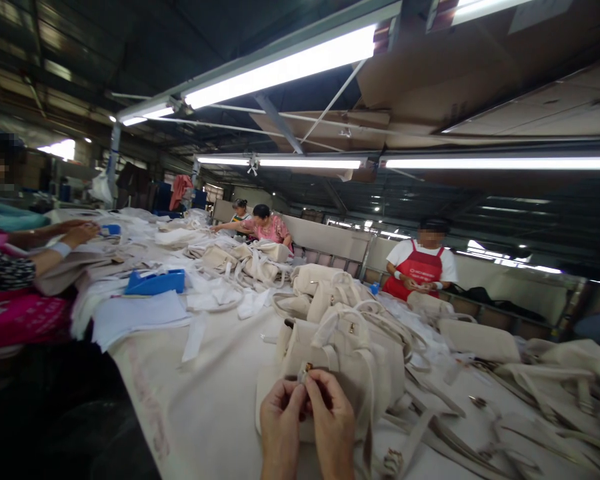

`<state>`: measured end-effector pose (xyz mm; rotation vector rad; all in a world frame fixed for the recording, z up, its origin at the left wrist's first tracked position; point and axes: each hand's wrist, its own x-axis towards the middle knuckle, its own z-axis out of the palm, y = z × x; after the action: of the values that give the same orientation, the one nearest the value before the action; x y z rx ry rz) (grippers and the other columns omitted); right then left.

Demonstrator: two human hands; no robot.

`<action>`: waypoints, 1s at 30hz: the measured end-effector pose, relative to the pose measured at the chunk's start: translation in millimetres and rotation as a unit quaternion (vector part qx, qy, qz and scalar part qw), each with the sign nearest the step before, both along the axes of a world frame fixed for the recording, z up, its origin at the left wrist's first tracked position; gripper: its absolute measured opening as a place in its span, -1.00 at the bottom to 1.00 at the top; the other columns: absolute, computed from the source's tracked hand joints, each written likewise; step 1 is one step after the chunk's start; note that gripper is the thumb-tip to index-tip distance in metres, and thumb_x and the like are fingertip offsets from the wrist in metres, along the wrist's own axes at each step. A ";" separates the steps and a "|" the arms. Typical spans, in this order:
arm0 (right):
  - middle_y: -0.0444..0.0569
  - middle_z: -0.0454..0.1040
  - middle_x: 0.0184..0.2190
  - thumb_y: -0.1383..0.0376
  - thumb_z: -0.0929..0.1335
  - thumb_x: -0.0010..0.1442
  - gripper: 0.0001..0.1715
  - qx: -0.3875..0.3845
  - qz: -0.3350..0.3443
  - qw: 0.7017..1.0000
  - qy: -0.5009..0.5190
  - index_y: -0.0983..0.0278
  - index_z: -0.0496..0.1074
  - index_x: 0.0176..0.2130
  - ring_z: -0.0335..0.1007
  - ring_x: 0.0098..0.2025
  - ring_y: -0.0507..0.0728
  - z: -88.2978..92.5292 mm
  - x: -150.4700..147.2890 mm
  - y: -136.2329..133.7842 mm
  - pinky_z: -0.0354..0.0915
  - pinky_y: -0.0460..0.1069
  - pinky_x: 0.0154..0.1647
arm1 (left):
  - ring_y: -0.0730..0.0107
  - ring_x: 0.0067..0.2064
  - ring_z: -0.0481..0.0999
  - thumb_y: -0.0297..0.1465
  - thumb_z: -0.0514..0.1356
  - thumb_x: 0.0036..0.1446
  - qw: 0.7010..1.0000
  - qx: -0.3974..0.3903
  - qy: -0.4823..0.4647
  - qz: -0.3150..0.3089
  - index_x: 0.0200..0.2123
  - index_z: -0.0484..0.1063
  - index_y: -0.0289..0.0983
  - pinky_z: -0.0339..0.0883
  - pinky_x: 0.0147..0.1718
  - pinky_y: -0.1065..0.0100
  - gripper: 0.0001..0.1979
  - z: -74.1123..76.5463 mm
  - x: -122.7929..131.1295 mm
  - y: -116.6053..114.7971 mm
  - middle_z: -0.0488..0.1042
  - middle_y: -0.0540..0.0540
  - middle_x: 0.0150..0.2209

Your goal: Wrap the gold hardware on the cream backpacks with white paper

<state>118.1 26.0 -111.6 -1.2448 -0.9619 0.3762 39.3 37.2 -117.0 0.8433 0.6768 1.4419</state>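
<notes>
A cream handbag [300, 340] stands on the table right in front of me, its handle and straps up. Against its front, my left hand [281, 407] and my right hand [330, 403] meet, thumbs and fingers pinched together. Between the fingertips shows a small gold-coloured metal clasp [307, 368] with a bit of pale or clear material around it. Both hands are closed on this small piece. The fingers hide most of it, so its exact shape cannot be made out.
More cream bags [325, 287] are heaped behind. Loose straps [430, 420] with metal fittings lie to the right. A blue tray [155, 283] and white sheets [137, 317] are at the left. Co-workers sit or stand around the table [180, 400]; one wears a red apron [420, 267].
</notes>
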 end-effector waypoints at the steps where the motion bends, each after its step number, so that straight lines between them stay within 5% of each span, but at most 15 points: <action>1: 0.04 0.61 -0.35 -0.04 0.43 -0.02 -0.58 -0.007 0.005 1.000 -0.017 0.26 0.57 -0.37 0.51 -0.32 0.20 0.4 1.3 -0.6 0.43 -0.04 -0.34 | 0.48 -0.56 0.28 0.04 0.44 -0.33 1.000 -0.002 -0.002 -0.001 -0.63 0.45 -0.31 0.21 -0.53 0.45 -0.48 0.4 -0.2 0.1 0.38 0.00 -0.66; 9: 0.02 0.57 -0.43 0.00 0.39 0.04 -0.61 -0.053 0.071 0.994 -0.066 0.27 0.54 -0.37 0.46 -0.42 0.17 12.9 14.4 -0.2 0.39 -0.05 -0.46 | 0.39 -0.48 0.37 -0.01 0.40 -0.20 1.000 0.003 0.012 0.005 -0.55 0.49 -0.32 0.27 -0.46 0.43 -0.54 -1.9 2.2 1.9 0.45 -0.05 -0.58; 15: 0.00 0.55 -0.48 0.06 0.44 -0.07 -0.67 -0.050 0.065 0.997 0.000 0.29 0.53 -0.43 0.45 -0.46 0.16 18.6 9.4 -0.6 0.37 -0.06 -0.50 | 0.33 -0.45 0.41 -0.10 0.30 0.02 0.993 0.069 0.074 0.053 -0.44 0.51 -0.30 0.31 -0.43 0.41 -0.66 -10.4 4.6 2.3 0.48 -0.07 -0.52; 21: -0.14 0.43 -0.63 0.10 0.47 -0.19 -0.70 -0.050 0.052 0.994 0.081 0.25 0.44 -0.52 0.29 -0.59 0.06 21.5 3.8 -2.4 0.20 -0.11 -0.66 | 0.28 -0.35 0.49 -0.31 0.16 0.20 0.948 0.204 0.202 0.139 -0.27 0.59 -0.21 0.35 -0.32 0.40 -0.80 -12.9 -1.6 -4.9 0.53 -0.13 -0.37; 30: -0.15 0.41 -0.60 0.01 0.46 -0.08 -0.62 -0.043 0.058 0.994 0.081 0.27 0.48 -0.44 0.21 -0.60 0.02 20.5 1.5 -5.0 0.17 -0.09 -0.63 | 0.27 -0.32 0.53 -0.38 0.13 0.23 0.911 0.295 0.253 0.137 -0.12 0.62 -0.13 0.38 -0.29 0.42 -0.74 -20.9 -9.2 1.2 0.50 -0.17 -0.37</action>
<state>119.5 21.0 -91.1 -1.2190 -0.8888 0.6071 30.1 38.4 -137.8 1.6899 0.7715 1.7295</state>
